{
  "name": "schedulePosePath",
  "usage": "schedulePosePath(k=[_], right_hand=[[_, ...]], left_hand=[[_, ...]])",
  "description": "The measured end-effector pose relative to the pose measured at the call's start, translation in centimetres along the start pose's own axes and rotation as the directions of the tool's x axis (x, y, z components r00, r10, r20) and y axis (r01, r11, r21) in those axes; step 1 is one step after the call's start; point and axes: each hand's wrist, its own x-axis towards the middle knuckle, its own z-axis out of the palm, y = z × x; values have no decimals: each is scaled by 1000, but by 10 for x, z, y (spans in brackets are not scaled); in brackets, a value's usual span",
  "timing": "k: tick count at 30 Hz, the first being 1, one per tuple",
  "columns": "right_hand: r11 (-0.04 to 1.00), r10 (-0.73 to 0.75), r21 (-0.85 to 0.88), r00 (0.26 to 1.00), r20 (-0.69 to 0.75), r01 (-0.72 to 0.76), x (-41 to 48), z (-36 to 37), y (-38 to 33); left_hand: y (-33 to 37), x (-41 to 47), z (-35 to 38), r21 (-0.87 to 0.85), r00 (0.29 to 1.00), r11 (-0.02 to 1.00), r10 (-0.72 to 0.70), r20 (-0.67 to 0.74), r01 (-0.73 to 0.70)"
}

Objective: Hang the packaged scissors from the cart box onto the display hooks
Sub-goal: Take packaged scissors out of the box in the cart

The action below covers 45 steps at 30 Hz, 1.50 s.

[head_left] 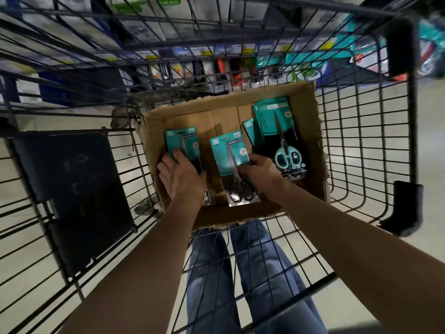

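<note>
Cardboard box [304, 109] is seen set in the basket of a wire cart [361, 145], its top open, so that the carded scissors lie flat and can be reached from above. Both hands are reached down into it, well apart, one to each pack, which suggests that two packs are meant to be lifted out together. The left hand [180, 175] is laid over the lower half of the left pack [184, 142], its fingers spread across the teal card; whether a grip has been closed round it cannot be told. The right hand [258, 171] is curled on the right edge of the middle pack [227, 153], the card being pinched there, probably so that the hang-hole at the top is kept free for a hook. A right-hand stack [277, 121] with mint-handled scissors on top lies untouched just beside the right hand, against the box wall. Beyond the cart, blurred shelving [216, 66] with hanging goods is seen; the display hooks cannot be made out. By this showing the picking step is in hand and nothing has yet been hung.
</note>
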Motion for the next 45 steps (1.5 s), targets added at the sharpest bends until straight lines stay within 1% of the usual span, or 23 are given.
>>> schedulePosePath(k=[3,5,7,9,13,15,18,20,23,25,27,29,31,35,38,40,43,45], right_hand=[[998,-15,-58,1000,-6,15,5,-1,1],[1000,-20,0,1000,-7,20,8,-2,1],[997,-11,75,1000,8,10,9,-2,-1],[994,-9,112,1000,27,6,12,-1,1],[994,-10,111,999,46,5,17,0,5],[995,1,95,1000,29,-4,18,0,9],[999,-9,44,1000,9,8,16,-1,12],[999,-10,51,1000,5,10,15,-2,15],[997,26,76,1000,7,-27,10,-3,16],[998,40,48,999,4,-40,5,-3,15],[998,45,52,999,20,-46,-2,-5,14],[998,36,56,999,28,-38,-15,-7,6],[999,23,33,999,24,-24,-34,-13,-6],[1000,-8,-6,1000,9,8,-79,-27,-33],[996,-60,-61,998,1,60,-116,-42,-58],[989,-121,-89,991,-50,116,-135,-54,-71],[986,-166,-18,982,-88,165,-160,-72,-88],[973,-231,2,967,-104,232,-175,-82,-96]], left_hand=[[3,4,-2,9,999,999,-45,6,45],[4,7,-3,15,998,998,-66,3,66],[6,9,-3,60,997,995,-77,12,76],[8,10,-4,85,996,992,-93,17,91],[11,10,-5,93,993,989,-114,23,112],[8,8,-4,85,995,992,-96,-5,96],[-1,5,-4,-12,997,999,-40,-65,40],[-4,3,-8,-87,998,996,-1,-68,-5],[-8,0,-19,-279,1000,960,-12,5,13],[-12,-2,-30,-359,998,933,14,60,8],[-17,-6,-41,-395,992,919,50,113,-1],[-21,-14,-53,-418,984,908,57,168,18],[-23,-27,-70,-451,981,892,62,184,28],[-22,-62,-116,-541,979,841,102,177,10],[-21,-87,-145,-538,977,843,127,173,-14],[-17,-101,-161,-538,978,842,145,152,-41],[1,-128,-194,-607,975,790,192,112,-86],[12,-144,-213,-637,973,762,218,82,-117]])
